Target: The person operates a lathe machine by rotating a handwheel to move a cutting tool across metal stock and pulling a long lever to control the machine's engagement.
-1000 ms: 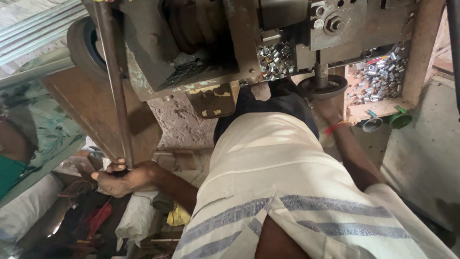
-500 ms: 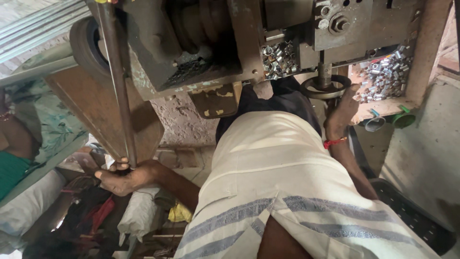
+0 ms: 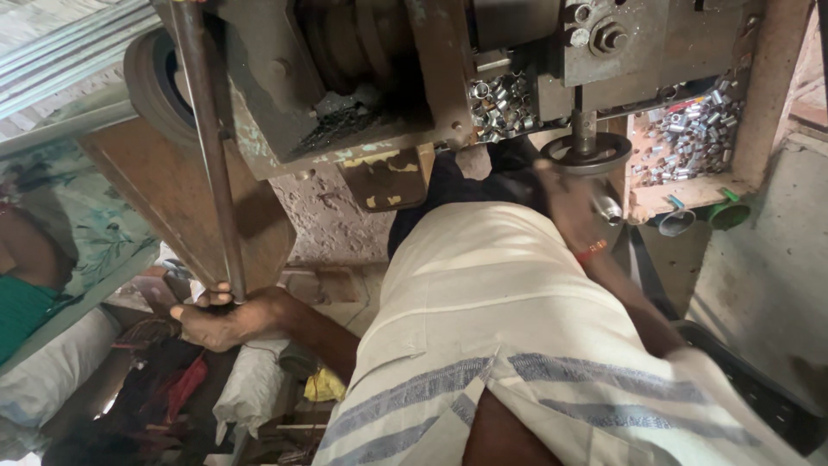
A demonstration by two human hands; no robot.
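Note:
My left hand (image 3: 222, 318) grips the lower end of a long, rusty metal lever bar (image 3: 205, 147) that runs up to the grimy press machine (image 3: 362, 78). My right hand (image 3: 576, 200) reaches up under the machine's round die plate (image 3: 588, 154), with a small shiny metal cap (image 3: 607, 208) at its fingers; a red thread circles that wrist. Two heaps of small silvery caps lie on the machine, one in the middle (image 3: 500, 105) and one in a wooden tray on the right (image 3: 690, 138). My lap, in a white cloth with grey-blue stripes (image 3: 509, 345), fills the lower middle.
A green funnel-like piece (image 3: 730, 212) and a metal cup (image 3: 677, 222) sit under the tray. White sacks (image 3: 250, 388), red and yellow scraps lie on the floor at left. A person in a green garment (image 3: 21, 302) is at the far left. A dark flywheel (image 3: 155, 82) sits upper left.
The view shifted a little. My left hand stays on the lever bar at about the same height. My right hand has moved slightly left beneath the die plate.

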